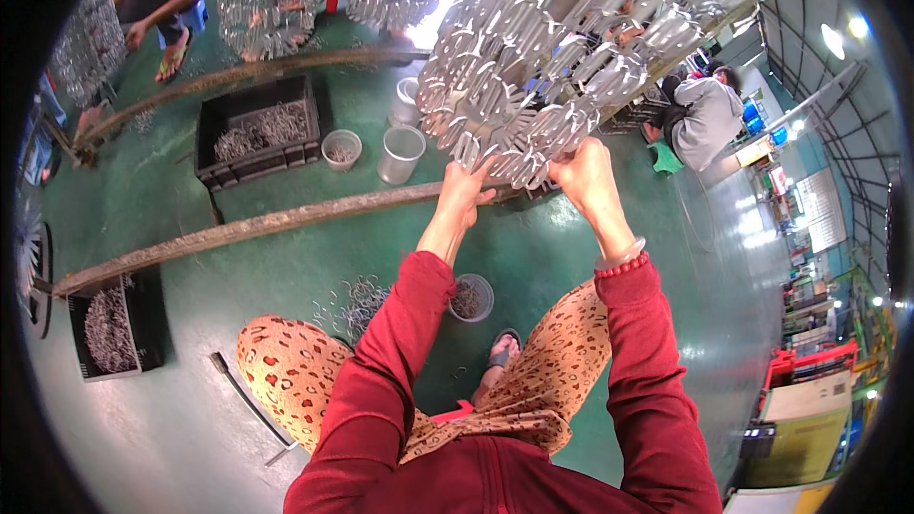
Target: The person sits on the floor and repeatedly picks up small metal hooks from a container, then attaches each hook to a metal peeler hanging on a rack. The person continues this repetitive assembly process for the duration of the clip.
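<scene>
In front of me hangs a large, dense cluster of shiny silver metal pieces (533,57), linked in rows with slots between them. My left hand (462,200) is at its lower edge, thumb and fingers pinched on one of the lowest metal pieces. At the lower right edge of the same cluster, my right hand (586,181) is closed, fingers curled against a metal piece. The fingertips of both hands are partly hidden by the metal. A red bead bracelet (624,265) is on my right wrist.
Long bars (276,222) cross the space ahead. Black crates (257,169) and clear tubs (400,154) hold small metal bits or stand beside them. A small tub (470,299) and loose hooks (357,305) lie near my feet. A person in grey (706,119) crouches at right.
</scene>
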